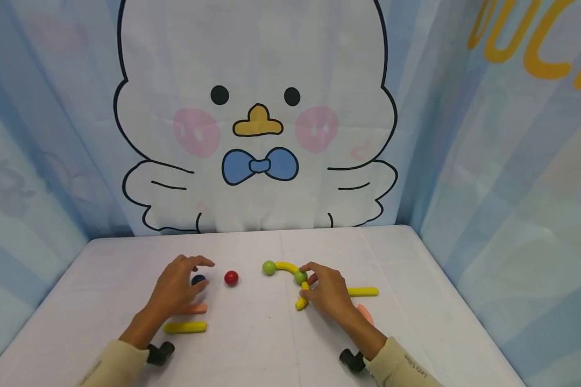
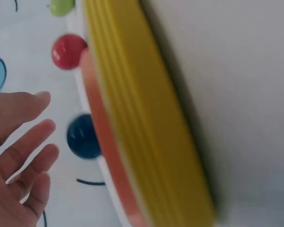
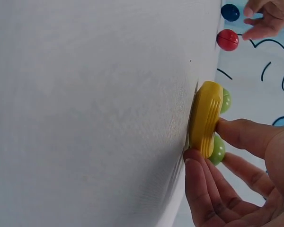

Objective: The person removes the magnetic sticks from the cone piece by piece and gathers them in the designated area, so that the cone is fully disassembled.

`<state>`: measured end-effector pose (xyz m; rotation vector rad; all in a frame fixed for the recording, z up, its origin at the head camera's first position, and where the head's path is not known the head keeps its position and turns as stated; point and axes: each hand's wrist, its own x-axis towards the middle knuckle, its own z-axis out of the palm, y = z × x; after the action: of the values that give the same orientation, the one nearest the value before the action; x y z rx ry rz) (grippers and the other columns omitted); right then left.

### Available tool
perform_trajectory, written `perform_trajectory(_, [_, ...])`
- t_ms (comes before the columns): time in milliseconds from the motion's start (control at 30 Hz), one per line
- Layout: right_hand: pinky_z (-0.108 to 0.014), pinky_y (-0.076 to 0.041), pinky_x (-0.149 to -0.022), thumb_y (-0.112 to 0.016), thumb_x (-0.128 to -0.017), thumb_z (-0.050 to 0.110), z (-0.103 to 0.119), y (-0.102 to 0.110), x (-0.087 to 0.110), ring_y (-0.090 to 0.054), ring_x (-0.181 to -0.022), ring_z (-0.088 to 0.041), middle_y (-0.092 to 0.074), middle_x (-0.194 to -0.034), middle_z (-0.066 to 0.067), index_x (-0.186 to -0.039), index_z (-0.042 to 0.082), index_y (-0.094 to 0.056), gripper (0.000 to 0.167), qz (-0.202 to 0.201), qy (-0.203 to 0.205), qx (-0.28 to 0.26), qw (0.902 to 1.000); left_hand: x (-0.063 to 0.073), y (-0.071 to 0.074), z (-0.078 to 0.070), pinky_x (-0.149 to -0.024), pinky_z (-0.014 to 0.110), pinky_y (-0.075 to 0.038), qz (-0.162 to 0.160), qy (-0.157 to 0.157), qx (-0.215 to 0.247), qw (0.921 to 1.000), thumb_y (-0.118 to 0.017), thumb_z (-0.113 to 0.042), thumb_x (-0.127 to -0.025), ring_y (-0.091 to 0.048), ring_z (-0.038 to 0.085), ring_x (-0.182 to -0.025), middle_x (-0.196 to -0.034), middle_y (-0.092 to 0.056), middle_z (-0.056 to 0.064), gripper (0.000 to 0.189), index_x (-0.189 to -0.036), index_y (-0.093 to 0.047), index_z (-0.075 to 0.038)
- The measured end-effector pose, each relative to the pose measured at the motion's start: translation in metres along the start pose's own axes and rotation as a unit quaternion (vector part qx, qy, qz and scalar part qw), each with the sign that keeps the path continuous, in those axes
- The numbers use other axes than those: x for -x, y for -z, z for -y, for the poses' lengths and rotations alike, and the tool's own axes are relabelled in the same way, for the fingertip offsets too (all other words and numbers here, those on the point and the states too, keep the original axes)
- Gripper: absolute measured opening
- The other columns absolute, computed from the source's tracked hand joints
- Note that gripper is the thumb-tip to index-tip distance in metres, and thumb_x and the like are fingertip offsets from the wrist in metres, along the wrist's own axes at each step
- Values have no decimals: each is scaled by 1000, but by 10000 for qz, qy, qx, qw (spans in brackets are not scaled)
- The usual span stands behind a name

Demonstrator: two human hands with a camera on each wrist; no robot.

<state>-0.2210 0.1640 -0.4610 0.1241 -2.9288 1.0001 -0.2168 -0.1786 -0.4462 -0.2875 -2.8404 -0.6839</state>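
Note:
My right hand (image 1: 331,290) pinches a yellow curved stick (image 3: 206,120) between thumb and fingertips, its index finger reaching to a green ball (image 1: 300,277). From this ball another yellow curved stick (image 1: 287,265) runs left to a second green ball (image 1: 269,267), forming one bent chain on the white table. My left hand (image 1: 174,287) hovers over a dark blue ball (image 2: 84,136) with its fingers spread and nothing between them. Just right of that hand lies a red ball (image 1: 231,278).
Below the left hand lie an orange stick (image 1: 193,309) and a straight yellow stick (image 1: 186,327). Beyond the right hand are another yellow stick (image 1: 364,292) and an orange piece (image 1: 365,313), partly hidden by the wrist. Printed curtains (image 1: 256,204) enclose the table's back and sides.

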Motion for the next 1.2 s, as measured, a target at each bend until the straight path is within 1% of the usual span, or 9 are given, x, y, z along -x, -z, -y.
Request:
perform_trajectory(100, [-29,-51,-71,-91,-83,11,0,1,0,-59,-84,-17,-73,-99,-2,-127,22,-73,49,30,6,-68,10000,-1,0,-15,-88,51,-60,-129,-180,70,9997,-88,-8,-86,-65,31,-105,-114,-72,13,42,-126,-75,-17])
perform_trajectory(300, [-27,-52,-69,-89,-85,10,0,2,1,-60,-80,-16,-72,-101,-3,-129,22,-72,49,137,66,-115,9998,-3,-9,-50,-92,46,-60,-83,-418,245,9988,-89,-9,-86,-64,28,-107,-119,-74,8,43,-125,-76,-21])
perform_trajectory(500, [-26,-52,-68,-88,-86,9,1,2,1,-60,-76,-13,-72,-102,-3,-131,23,-72,49,220,177,-72,9996,-5,-25,-80,-84,36,-58,156,-544,432,9975,-89,-12,-86,-62,21,-98,-113,-74,4,41,-124,-76,-23])
perform_trajectory(567, [-26,-53,-69,-88,-86,9,1,2,2,-61,-77,-13,-71,-102,-2,-132,23,-71,50,244,177,-58,9995,-7,-32,-89,-85,36,-57,263,-615,519,9964,-88,-11,-88,-64,21,-97,-112,-74,4,39,-123,-77,-22])
perform_trajectory(633, [-26,-54,-71,-88,-86,9,1,2,2,-62,-78,-12,-71,-102,-2,-132,23,-71,51,274,187,-59,9994,-9,-39,-97,-91,39,-59,340,-746,586,9949,-87,-12,-88,-66,22,-100,-116,-75,4,37,-123,-77,-21])
perform_trajectory(833, [-30,-59,-75,-88,-86,9,0,3,4,-66,-82,-12,-74,-104,-3,-134,21,-70,53,300,247,-142,9991,-19,-59,-114,-95,42,-61,573,-1195,832,9877,-86,-15,-91,-70,21,-102,-125,-77,0,39,-128,-76,-20])
perform_trajectory(967, [-32,-58,-77,-90,-85,14,-1,3,5,-66,-83,-14,-74,-101,-3,-132,17,-69,52,188,122,-98,9997,-28,-71,-120,-94,42,-60,681,-1345,871,9847,-85,-14,-91,-72,20,-101,-127,-77,-1,41,-130,-74,-20])
perform_trajectory(1033, [-33,-56,-78,-92,-84,17,-1,3,5,-64,-84,-15,-74,-97,-1,-128,15,-71,49,134,8,-44,9999,-32,-76,-123,-97,43,-60,699,-1401,827,9842,-85,-14,-91,-72,21,-103,-127,-77,0,41,-130,-74,-19])
perform_trajectory(1200, [-34,-52,-77,-93,-83,22,1,3,4,-62,-85,-17,-72,-87,2,-111,12,-76,34,155,-146,65,9998,-40,-85,-127,-108,49,-55,777,-1399,697,9846,-85,-15,-91,-70,24,-120,-131,-76,2,40,-130,-74,-18])
